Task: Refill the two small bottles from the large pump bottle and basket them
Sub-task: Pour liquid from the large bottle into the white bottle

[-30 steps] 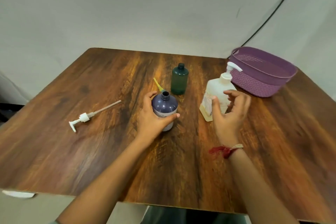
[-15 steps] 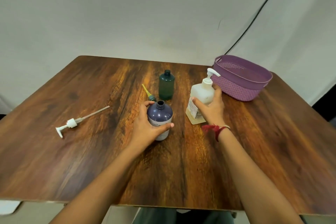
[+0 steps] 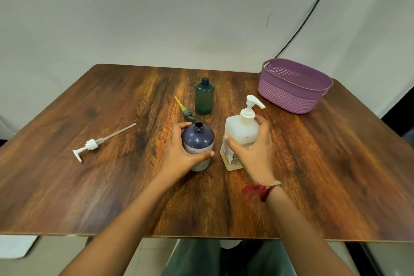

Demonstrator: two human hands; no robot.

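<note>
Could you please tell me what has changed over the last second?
The right-hand grip, open and hovering beside the large pump bottle a second ago, moved forward and now holds its body. The left-hand grip still holds the open purple bottle; green bottle, loose pump and basket stayed put.

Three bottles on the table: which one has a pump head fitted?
The white bottle gripped by the right hand: white pump on top. The purple bottle in the left hand and the green bottle behind it carry none.
</note>
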